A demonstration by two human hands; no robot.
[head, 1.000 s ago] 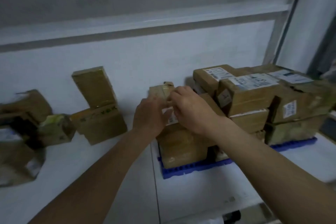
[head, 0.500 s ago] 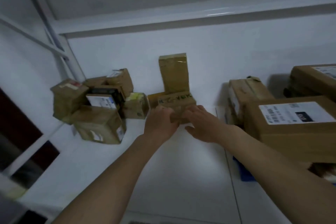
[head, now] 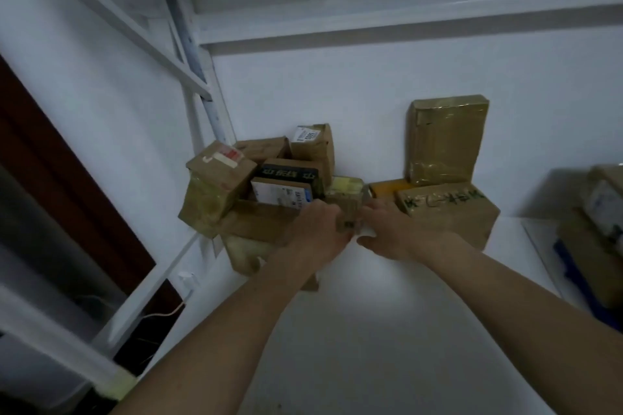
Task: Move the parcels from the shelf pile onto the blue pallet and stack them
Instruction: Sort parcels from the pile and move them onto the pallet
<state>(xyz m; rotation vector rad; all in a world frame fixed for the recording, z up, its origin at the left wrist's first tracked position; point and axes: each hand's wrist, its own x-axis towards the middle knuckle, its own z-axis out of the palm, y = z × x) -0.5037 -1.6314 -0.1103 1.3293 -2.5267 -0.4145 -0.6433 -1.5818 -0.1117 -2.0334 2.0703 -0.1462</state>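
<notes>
Head: hands [head: 354, 229] round pile-edge parcel [head: 347, 202]

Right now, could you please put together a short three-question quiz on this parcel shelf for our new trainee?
1. True or false: both hands are at the small parcel with the yellowish top.
2. Which stands upright against the back wall? A) the tall taped parcel B) the black-banded box C) the handwritten parcel
3. Fill in: the blue pallet shows at the ___ edge of the view.

Key: 1 true, the left hand and right hand flank it. 2 A. 3 right.
</notes>
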